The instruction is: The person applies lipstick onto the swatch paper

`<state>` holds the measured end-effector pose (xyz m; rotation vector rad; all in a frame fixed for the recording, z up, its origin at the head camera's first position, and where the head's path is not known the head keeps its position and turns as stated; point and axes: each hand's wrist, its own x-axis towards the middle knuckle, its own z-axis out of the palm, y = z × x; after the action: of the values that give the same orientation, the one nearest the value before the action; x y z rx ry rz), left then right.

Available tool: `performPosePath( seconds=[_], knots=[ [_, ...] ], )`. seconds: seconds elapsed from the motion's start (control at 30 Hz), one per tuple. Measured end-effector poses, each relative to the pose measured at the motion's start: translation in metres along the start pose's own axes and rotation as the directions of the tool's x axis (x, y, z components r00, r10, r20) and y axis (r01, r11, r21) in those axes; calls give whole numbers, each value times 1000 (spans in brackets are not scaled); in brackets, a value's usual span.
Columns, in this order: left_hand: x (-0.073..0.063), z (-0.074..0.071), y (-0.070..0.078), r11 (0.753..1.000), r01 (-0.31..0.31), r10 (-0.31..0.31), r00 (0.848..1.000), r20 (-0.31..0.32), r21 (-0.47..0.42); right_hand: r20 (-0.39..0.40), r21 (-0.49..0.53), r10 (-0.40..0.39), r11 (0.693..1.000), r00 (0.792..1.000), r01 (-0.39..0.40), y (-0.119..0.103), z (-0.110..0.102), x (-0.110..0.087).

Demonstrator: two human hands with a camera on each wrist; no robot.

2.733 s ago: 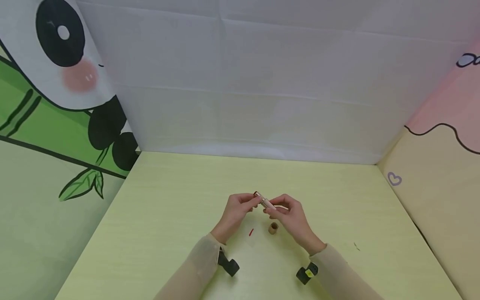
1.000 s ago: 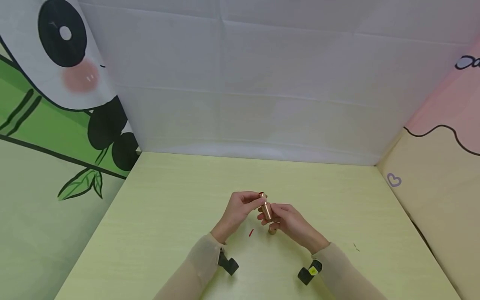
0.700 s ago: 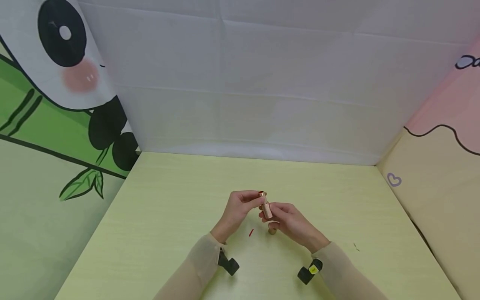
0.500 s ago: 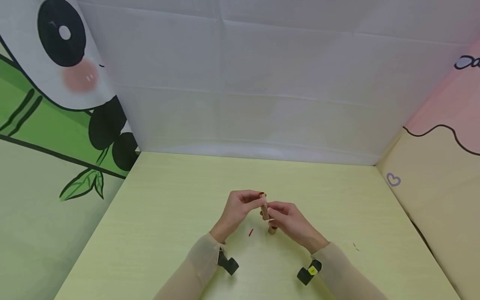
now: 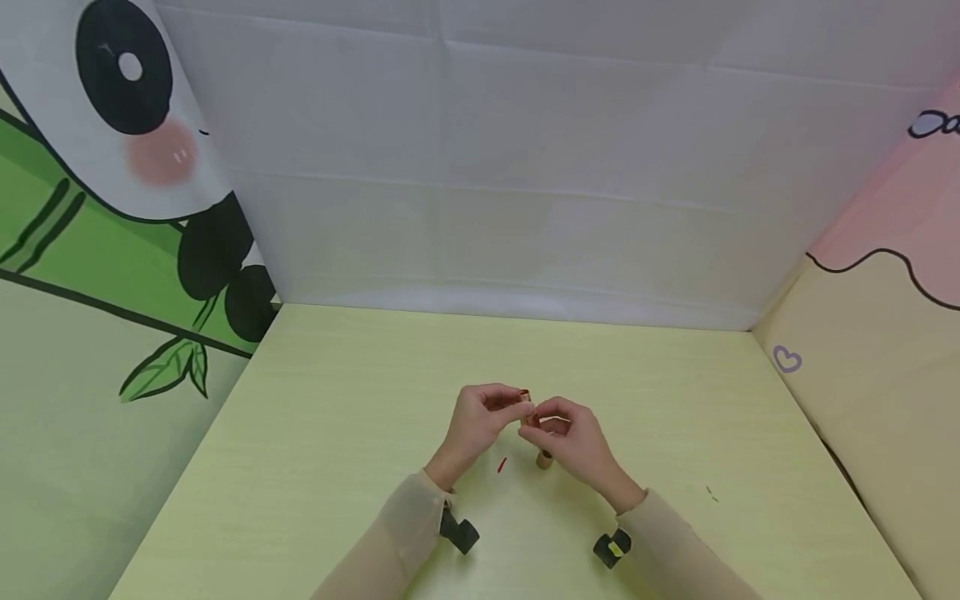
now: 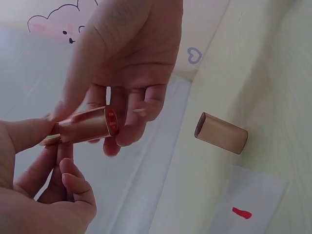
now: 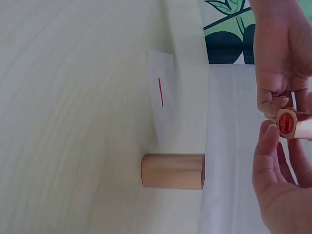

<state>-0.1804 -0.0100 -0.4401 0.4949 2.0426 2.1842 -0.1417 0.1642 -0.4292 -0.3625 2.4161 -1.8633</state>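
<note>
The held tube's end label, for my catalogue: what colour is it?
The label is red; the right wrist view shows it best.

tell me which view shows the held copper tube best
The left wrist view: it shows the copper tube large, with its side and red label visible. The right wrist view shows the labelled end, but the frame edge cuts the tube off. The head view shows it small and largely hidden.

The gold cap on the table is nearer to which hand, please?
Right: in the head view, the right hand is just above and to the right of the gold cap; the left hand is farther off, up and to its left.
</note>
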Motion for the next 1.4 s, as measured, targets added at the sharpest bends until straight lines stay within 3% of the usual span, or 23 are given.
performPosePath(
  seconds=[0.17,0.37,0.63,0.87,1.13,1.4],
  knots=[
    [3,1,10,1000,-27,27,998,53,8,126,54,31,998,992,-38,23,-8,8],
    [12,1,-8,1000,0,1,998,67,-8,197,82,6,996,980,-22,33,-15,12],
    [13,5,-15,999,-23,25,999,41,-49,105,99,19,995,994,-29,34,-19,12],
    [13,8,-13,1000,-7,7,999,35,-12,44,3,-14,1000,999,14,33,-19,12],
    [5,10,7,996,-54,49,996,71,76,24,-36,-4,999,1000,5,14,-17,5],
    [5,10,5,992,-87,78,993,91,97,38,-43,-14,999,999,16,3,-18,2]
  ],
)
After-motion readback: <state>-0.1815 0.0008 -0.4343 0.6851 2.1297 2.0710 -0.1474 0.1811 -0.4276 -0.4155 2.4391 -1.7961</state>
